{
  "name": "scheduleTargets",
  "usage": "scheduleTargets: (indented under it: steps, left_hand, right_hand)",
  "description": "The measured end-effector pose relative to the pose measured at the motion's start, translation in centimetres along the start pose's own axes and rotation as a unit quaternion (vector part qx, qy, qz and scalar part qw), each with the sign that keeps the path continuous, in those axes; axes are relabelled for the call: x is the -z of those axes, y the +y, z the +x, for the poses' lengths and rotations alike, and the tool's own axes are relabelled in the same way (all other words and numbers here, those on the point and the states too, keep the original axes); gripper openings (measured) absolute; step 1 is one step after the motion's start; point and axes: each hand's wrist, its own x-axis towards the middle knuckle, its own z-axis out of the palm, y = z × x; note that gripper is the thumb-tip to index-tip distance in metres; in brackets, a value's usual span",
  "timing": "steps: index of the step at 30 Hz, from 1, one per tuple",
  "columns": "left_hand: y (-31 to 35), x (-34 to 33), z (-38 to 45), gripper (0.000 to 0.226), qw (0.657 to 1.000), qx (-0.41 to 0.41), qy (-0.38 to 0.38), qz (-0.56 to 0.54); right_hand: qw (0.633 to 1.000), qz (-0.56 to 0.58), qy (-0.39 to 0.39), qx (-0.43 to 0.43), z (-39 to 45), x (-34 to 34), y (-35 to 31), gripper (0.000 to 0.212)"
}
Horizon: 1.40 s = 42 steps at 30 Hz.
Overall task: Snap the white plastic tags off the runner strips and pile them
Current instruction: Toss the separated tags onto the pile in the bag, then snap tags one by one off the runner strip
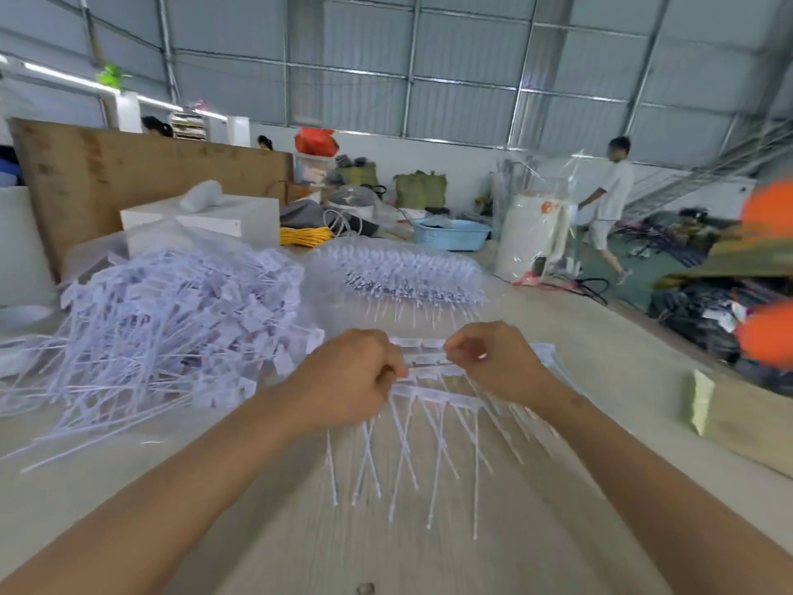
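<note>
A bunch of white runner strips (433, 395) with tags still attached sits at the table's centre, thin tails fanning toward me. My left hand (349, 375) grips the bunch at its left end, fingers curled round it. My right hand (493, 362) pinches the top of the strips from the right. A big heap of loose white tags (171, 319) lies to the left. A neat stack of unbroken strips (407, 272) in clear wrap lies behind my hands.
The pale table (257, 530) runs forward, its right edge dropping to a cluttered floor. A cardboard box corner (729, 418) stands at right. White boxes (206, 221), a blue basin (450, 234) and a wrapped roll (528, 234) stand behind. A person (609, 204) walks at far right.
</note>
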Motion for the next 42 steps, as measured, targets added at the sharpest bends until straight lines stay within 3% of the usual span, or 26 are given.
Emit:
scheduleTargets:
  steps: [6,13,18,21,23,25,27,29,31,33,35,37,39,42]
  left_hand:
    - [1.9,-5.6,5.7,0.031,0.992,-0.001,-0.124,0.020]
    - [1.4,-7.9,8.8,0.019,0.975,0.043,-0.213,-0.040]
    - [1.1,-8.2,8.9,0.013,0.975,0.056,-0.189,-0.102]
    - [1.7,-8.4,8.9,0.021,0.978,0.069,-0.124,-0.155]
    - [2.1,-8.2,8.9,0.016,0.976,0.068,-0.095,-0.184]
    - [2.6,-8.0,9.0,0.010,0.972,0.068,-0.105,-0.197]
    - [3.1,-8.0,9.1,0.016,0.971,0.063,-0.122,-0.197]
    - [3.7,-8.0,9.1,0.017,0.971,0.053,-0.118,-0.201]
    - [4.3,-7.9,9.1,0.016,0.969,0.045,-0.104,-0.219]
    - [4.9,-7.7,9.0,0.010,0.966,0.033,-0.090,-0.239]
    - [5.2,-7.4,9.0,0.009,0.965,0.038,-0.081,-0.247]
    - [5.5,-7.1,8.9,0.026,0.961,0.060,-0.096,-0.250]
    - [6.0,-7.0,8.9,0.037,0.938,0.088,-0.115,-0.314]
    - [7.0,-6.6,9.0,0.041,0.896,0.134,-0.081,-0.416]
  right_hand:
    - [0.992,-0.079,-0.019,-0.092,-3.6,2.5,7.6,0.018]
    - [0.988,-0.106,-0.082,-0.075,-3.5,2.1,9.8,0.021]
    - [0.982,-0.081,-0.156,-0.068,-3.4,2.7,9.2,0.006]
    - [0.970,0.005,-0.210,-0.120,-3.9,3.2,8.5,0.012]
    - [0.954,0.062,-0.250,-0.154,-4.3,3.5,7.9,0.009]
    - [0.956,0.080,-0.218,-0.178,-4.3,3.6,7.6,0.015]
    - [0.968,0.119,-0.104,-0.192,-4.1,3.5,7.4,0.017]
    - [0.956,0.213,-0.032,-0.198,-4.0,3.2,6.8,0.020]
    - [0.952,0.242,-0.059,-0.180,-4.1,2.8,6.4,0.037]
    - [0.965,0.208,-0.071,-0.144,-4.3,2.6,6.1,0.029]
    - [0.969,0.218,-0.019,-0.117,-4.1,2.9,6.0,0.014]
    - [0.964,0.244,0.031,-0.096,-3.9,3.2,6.0,0.011]
    - [0.958,0.269,0.042,-0.085,-4.0,3.4,6.0,0.014]
    - [0.961,0.267,0.026,-0.069,-4.2,3.6,5.7,0.012]
